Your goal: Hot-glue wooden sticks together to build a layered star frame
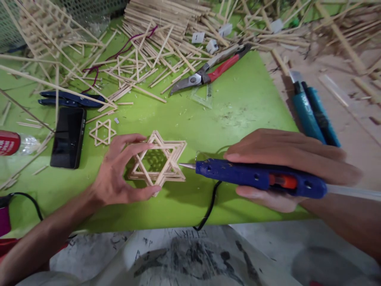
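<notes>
Between the thumb and fingers of my left hand (119, 169) is a six-pointed star frame (174, 171) built of layered thin wooden sticks, held on its left side just over the green table. My right hand (285, 155) is wrapped round a blue hot glue gun (235, 172). Its metal nozzle points left and reaches the star's right side; whether it touches cannot be made out. A clear glue stick (354, 192) juts from the gun's back end. Left of my left hand, a smaller flat stick star (102, 132) lies on the table.
A black phone (68, 137), dark blue pliers (71, 99) and a bottle (18, 143) lie left. Loose sticks (139, 67) cover the back. Red-handled pruning shears (208, 71) lie over a clear set square (202, 96). Teal utility knives (315, 113) rest at right. The table's edge (166, 228) is near.
</notes>
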`<state>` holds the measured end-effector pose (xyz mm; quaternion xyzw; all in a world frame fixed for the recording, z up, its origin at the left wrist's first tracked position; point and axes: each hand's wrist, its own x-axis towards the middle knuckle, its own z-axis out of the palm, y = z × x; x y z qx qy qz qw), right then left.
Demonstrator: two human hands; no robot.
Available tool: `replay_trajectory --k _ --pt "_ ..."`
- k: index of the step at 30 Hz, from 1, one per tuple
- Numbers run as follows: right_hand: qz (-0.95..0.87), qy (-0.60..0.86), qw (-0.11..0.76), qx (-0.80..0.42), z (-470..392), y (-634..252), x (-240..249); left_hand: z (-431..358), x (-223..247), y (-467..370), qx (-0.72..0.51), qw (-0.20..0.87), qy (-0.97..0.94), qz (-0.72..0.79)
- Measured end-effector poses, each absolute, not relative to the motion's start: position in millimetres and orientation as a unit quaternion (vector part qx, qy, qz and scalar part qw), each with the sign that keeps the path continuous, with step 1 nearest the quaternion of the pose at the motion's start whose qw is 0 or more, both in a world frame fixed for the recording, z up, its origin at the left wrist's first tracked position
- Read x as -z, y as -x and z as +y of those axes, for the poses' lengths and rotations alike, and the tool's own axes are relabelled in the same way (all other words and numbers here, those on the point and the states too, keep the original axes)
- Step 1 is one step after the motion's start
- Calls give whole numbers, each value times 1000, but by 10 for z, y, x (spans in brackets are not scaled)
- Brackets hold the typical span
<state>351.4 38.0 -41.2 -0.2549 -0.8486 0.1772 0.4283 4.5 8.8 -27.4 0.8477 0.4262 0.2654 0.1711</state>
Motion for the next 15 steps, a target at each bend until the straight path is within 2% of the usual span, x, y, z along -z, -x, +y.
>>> replay_trajectory --k 8,15 --pt "-802 311 462 -217 344 -3507 453 90 253 -52 -300 146 -848 413" --pt "-804 294 467 -221 349 -3491 452 84 255 -50 -292 143 -846 422"
